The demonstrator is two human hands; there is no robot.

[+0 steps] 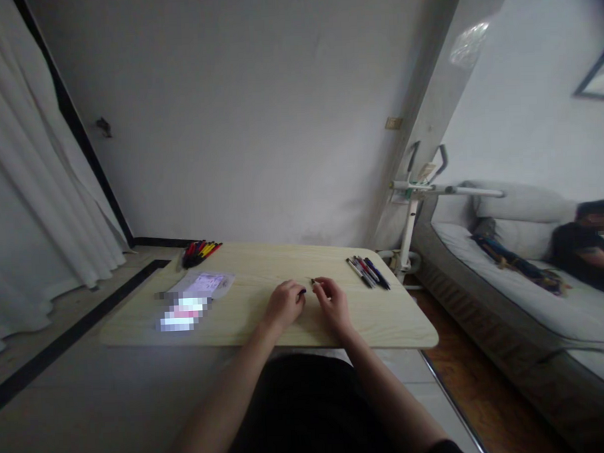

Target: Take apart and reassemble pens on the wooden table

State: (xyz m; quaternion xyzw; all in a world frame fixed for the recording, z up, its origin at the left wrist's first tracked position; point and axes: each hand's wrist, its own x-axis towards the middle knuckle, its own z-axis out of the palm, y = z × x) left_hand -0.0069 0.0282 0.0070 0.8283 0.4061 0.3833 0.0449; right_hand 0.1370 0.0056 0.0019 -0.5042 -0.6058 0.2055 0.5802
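My left hand (285, 303) is over the middle of the wooden table, its fingers closed on a small dark blue piece (302, 291) that looks like a pen cap. Just to the right, my right hand (333, 304) pinches a slim pen part (313, 282) with a dark tip; most of it is hidden by the fingers. The two hands are close together but apart. Beyond my right hand, several pens (368, 272) lie side by side, with dark, red and blue parts showing.
On the table (253, 262) at left lie a bundle of red, yellow and black pens (198, 253), a clear plastic bag (222, 283) and a lit phone (184, 315). White exercise equipment (410, 228) stands beyond the right corner. A person (578, 248) is on the grey sofa (515, 304).
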